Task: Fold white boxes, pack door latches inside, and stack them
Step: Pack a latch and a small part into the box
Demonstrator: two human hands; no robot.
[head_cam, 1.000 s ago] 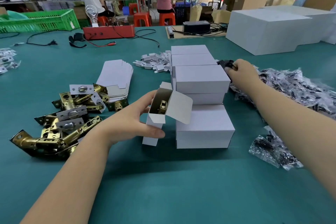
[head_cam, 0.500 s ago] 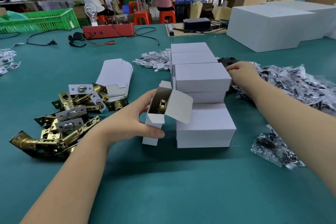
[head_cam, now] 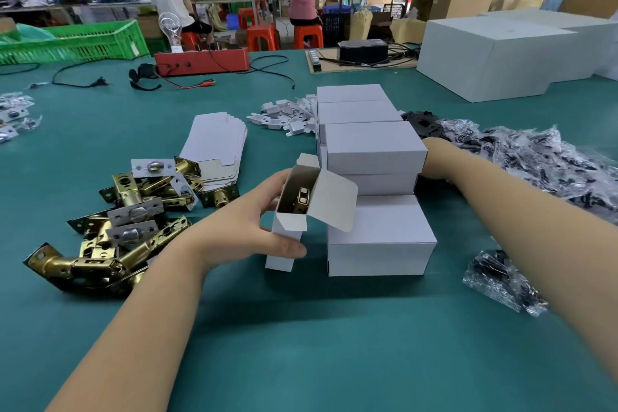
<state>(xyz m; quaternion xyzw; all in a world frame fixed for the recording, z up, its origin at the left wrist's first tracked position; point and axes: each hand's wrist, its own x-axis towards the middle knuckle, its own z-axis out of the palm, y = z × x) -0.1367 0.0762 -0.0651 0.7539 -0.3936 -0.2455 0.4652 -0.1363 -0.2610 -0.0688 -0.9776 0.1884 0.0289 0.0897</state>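
Green counter, seen from the packer's station, with the work laid out across it. Largest of the task items is the stack of closed white boxes, tiered in rows just right of centre. Right of it spreads a heap of clear bags holding black hardware; left of it lies a pile of brass door latches, and behind that a fanned sheaf of flat box blanks. A scatter of small white folded inserts lies beyond the stack. The open white box stands on end against the front of the stack, its lid flap up, with a brass latch visible inside. The left hand grips this box, thumb across its front and fingers behind. The right forearm reaches past the stack; the right hand is hidden behind the boxes, so whether it holds anything cannot be told. A second ago that hand lay in plain view beside the black pieces at the far edge of the bags; it has since drawn back and down behind the stack, while the left hand and box have stayed put. The likely reading is that an accessory is being fetched for the open box, which remains unclosed and unstacked.
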